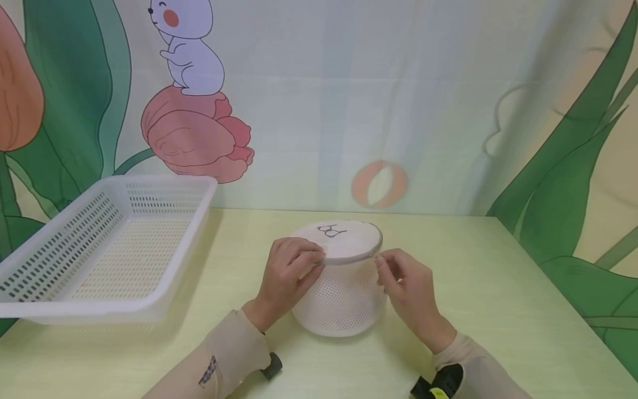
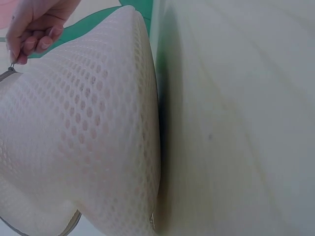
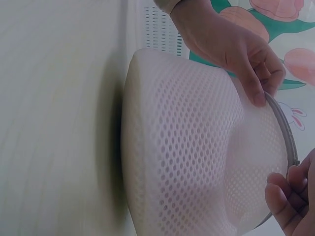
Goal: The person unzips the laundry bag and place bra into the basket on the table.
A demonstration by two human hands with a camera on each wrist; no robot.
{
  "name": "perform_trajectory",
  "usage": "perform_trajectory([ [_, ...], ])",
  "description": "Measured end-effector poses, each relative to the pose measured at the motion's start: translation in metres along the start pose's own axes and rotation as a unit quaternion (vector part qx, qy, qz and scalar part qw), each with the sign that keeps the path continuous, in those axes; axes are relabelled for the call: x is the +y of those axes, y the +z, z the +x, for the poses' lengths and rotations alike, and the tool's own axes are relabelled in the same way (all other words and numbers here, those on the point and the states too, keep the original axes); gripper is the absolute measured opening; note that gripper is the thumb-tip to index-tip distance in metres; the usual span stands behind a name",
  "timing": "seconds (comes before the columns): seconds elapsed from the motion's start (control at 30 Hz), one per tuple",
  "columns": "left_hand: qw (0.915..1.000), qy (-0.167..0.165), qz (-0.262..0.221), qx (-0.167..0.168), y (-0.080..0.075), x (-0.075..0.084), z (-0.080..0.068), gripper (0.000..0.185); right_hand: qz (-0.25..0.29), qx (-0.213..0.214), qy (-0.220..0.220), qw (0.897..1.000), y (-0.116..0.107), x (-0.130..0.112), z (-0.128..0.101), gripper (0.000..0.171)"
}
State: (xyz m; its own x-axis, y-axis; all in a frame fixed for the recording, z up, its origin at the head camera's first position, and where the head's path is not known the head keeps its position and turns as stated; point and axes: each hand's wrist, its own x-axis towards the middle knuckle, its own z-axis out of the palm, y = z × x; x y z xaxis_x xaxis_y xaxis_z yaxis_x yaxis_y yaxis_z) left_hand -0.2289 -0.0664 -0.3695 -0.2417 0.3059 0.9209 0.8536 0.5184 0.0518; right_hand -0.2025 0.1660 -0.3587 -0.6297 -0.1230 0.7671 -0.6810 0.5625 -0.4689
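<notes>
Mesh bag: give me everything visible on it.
The mesh bag is a white, round, drum-shaped pouch of honeycomb netting, standing upright on the pale green table. Its flat top has a grey zipper around the rim and a small dark line drawing on it. The sides pinch in below the rim. The left hand grips the rim at the left; the right hand pinches the zipper at the right. It looks zipped shut; contents cannot be seen.
</notes>
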Motion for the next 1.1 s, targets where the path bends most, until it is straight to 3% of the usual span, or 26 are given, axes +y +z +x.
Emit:
perform_trajectory([
  [0.63,0.9998,-0.009,-0.019,0.005,-0.001,-0.007,-0.001,0.020,-0.002,0.009,0.016,1.000,0.000,0.006,0.001,0.006],
  [1.1,0.9995,-0.027,-0.015,0.007,-0.003,-0.013,-0.003,0.021,0.000,0.026,-0.003,1.000,-0.001,0.009,0.002,0.007],
])
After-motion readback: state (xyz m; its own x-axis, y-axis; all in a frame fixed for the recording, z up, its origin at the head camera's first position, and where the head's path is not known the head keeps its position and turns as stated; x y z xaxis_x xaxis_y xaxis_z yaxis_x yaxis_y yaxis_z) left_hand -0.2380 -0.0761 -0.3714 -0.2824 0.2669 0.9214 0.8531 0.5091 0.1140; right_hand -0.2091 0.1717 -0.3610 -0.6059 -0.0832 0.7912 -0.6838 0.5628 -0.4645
